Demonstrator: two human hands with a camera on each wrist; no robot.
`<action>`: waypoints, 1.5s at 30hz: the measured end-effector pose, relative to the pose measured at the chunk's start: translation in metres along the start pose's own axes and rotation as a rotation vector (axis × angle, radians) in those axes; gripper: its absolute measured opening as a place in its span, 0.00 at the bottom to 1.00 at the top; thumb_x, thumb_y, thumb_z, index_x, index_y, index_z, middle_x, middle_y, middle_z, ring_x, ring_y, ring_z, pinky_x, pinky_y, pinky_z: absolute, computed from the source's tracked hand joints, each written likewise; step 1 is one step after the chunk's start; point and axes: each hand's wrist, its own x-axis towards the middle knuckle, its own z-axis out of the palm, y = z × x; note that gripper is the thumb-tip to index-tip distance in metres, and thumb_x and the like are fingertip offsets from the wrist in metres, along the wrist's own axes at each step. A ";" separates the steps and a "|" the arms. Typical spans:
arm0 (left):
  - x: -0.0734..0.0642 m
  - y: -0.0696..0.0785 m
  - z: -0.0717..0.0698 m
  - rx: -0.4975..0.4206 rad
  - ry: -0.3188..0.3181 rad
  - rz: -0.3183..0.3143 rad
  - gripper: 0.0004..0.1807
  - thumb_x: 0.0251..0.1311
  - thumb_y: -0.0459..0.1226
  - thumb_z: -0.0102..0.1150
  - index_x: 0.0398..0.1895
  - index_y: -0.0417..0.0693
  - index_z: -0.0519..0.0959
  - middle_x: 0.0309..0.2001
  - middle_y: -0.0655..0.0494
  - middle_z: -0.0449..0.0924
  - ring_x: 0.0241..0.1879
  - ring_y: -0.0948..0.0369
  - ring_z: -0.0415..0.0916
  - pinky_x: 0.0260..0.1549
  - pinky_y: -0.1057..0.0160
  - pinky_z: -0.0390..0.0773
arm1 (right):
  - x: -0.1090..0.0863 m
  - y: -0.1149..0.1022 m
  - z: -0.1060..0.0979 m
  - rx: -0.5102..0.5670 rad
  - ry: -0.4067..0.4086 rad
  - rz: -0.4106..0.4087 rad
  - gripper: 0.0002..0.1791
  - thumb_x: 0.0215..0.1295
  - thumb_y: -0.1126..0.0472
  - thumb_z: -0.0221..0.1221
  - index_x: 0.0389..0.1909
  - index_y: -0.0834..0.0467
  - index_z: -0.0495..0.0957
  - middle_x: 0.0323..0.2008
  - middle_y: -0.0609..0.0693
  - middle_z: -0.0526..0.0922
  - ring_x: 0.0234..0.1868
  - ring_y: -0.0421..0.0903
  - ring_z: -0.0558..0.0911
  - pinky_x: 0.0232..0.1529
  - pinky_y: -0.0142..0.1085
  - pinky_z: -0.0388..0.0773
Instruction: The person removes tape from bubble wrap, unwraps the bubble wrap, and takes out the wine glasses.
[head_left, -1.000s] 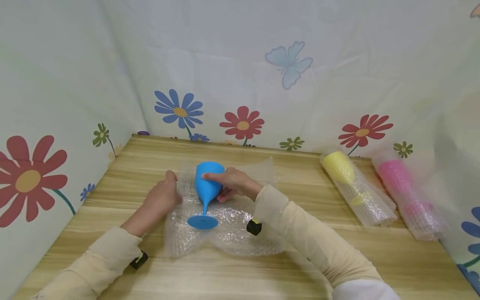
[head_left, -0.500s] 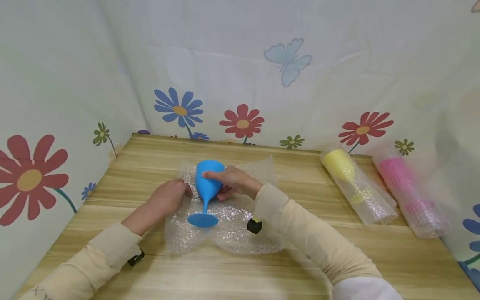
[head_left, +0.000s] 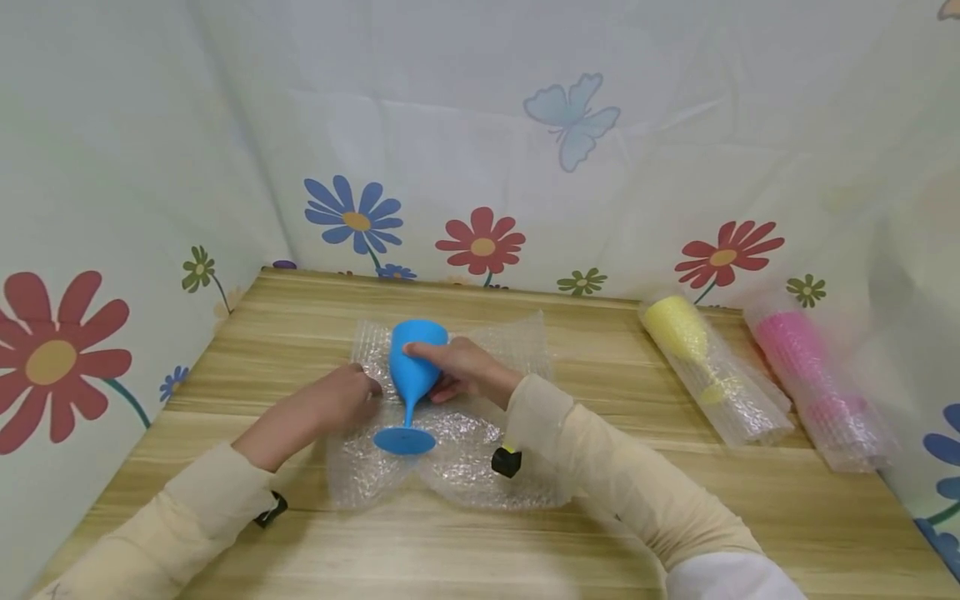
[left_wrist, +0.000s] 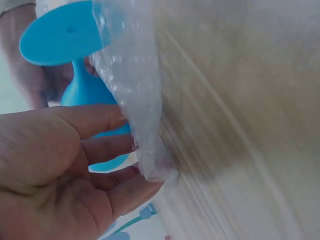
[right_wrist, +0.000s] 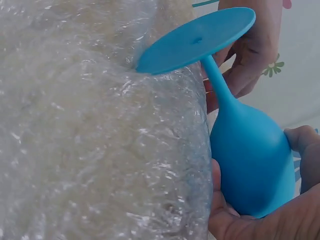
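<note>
A blue goblet (head_left: 411, 383) lies on a sheet of bubble wrap (head_left: 457, 454), its foot towards me and its bowl away. My right hand (head_left: 472, 371) grips the bowl, with the thumb on top, as the right wrist view shows too. To the left of the goblet, my left hand (head_left: 337, 404) holds the left edge of the wrap. In the left wrist view that edge (left_wrist: 142, 100) is lifted off the table at the fingers, and some fingertips are hidden behind it.
Two goblets rolled in bubble wrap, one yellow (head_left: 678, 329) and one pink (head_left: 791, 350), lie at the right of the wooden table (head_left: 600, 533). A flowered cloth (head_left: 450, 133) hangs behind and at the sides.
My left hand has moved right, towards the goblet, along with the wrap's left edge. My right hand and the goblet have stayed almost in place.
</note>
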 end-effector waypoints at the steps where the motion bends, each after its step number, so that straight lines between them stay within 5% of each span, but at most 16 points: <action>1: -0.001 0.001 0.001 0.021 0.009 0.017 0.08 0.66 0.31 0.57 0.36 0.37 0.86 0.32 0.45 0.83 0.40 0.45 0.78 0.43 0.48 0.80 | 0.000 0.001 0.001 -0.010 0.012 -0.004 0.45 0.61 0.37 0.69 0.61 0.69 0.68 0.33 0.62 0.85 0.24 0.50 0.86 0.36 0.43 0.87; 8: -0.007 0.006 0.000 0.040 0.042 0.050 0.09 0.68 0.32 0.56 0.30 0.41 0.83 0.26 0.50 0.77 0.35 0.50 0.74 0.36 0.50 0.79 | -0.006 0.006 0.006 -0.012 0.082 -0.019 0.39 0.60 0.34 0.67 0.52 0.66 0.75 0.31 0.60 0.86 0.28 0.51 0.86 0.37 0.45 0.87; 15: -0.008 0.010 0.003 0.002 0.033 -0.047 0.12 0.68 0.34 0.56 0.45 0.36 0.86 0.35 0.43 0.76 0.38 0.46 0.74 0.39 0.46 0.80 | -0.015 0.010 0.004 0.073 0.091 -0.074 0.40 0.58 0.37 0.69 0.57 0.66 0.75 0.39 0.57 0.87 0.37 0.51 0.88 0.42 0.44 0.86; 22: -0.009 0.015 0.003 0.011 -0.005 -0.052 0.15 0.71 0.35 0.54 0.52 0.35 0.84 0.41 0.41 0.75 0.39 0.45 0.71 0.41 0.45 0.79 | -0.025 0.021 -0.006 0.252 -0.076 -0.111 0.43 0.64 0.46 0.68 0.68 0.70 0.65 0.60 0.61 0.78 0.57 0.55 0.82 0.61 0.50 0.78; 26: -0.011 0.015 0.002 0.018 -0.022 -0.053 0.17 0.69 0.37 0.57 0.53 0.34 0.83 0.43 0.38 0.75 0.41 0.43 0.72 0.43 0.44 0.79 | -0.028 0.029 -0.012 0.300 -0.173 -0.136 0.42 0.67 0.49 0.66 0.72 0.66 0.60 0.63 0.60 0.75 0.60 0.57 0.79 0.63 0.51 0.76; 33: -0.012 0.018 0.008 0.003 -0.014 -0.145 0.21 0.58 0.45 0.72 0.46 0.37 0.83 0.48 0.35 0.74 0.46 0.41 0.72 0.45 0.42 0.80 | -0.046 0.035 -0.014 0.361 -0.370 -0.269 0.40 0.68 0.60 0.63 0.76 0.64 0.56 0.67 0.62 0.70 0.64 0.57 0.75 0.66 0.54 0.72; 45: -0.010 0.021 0.013 -0.018 0.012 -0.208 0.22 0.54 0.43 0.78 0.41 0.37 0.78 0.42 0.42 0.76 0.46 0.42 0.72 0.46 0.44 0.78 | -0.075 0.042 -0.022 0.175 -0.447 -0.378 0.59 0.55 0.45 0.77 0.79 0.56 0.50 0.69 0.58 0.69 0.65 0.56 0.73 0.65 0.52 0.73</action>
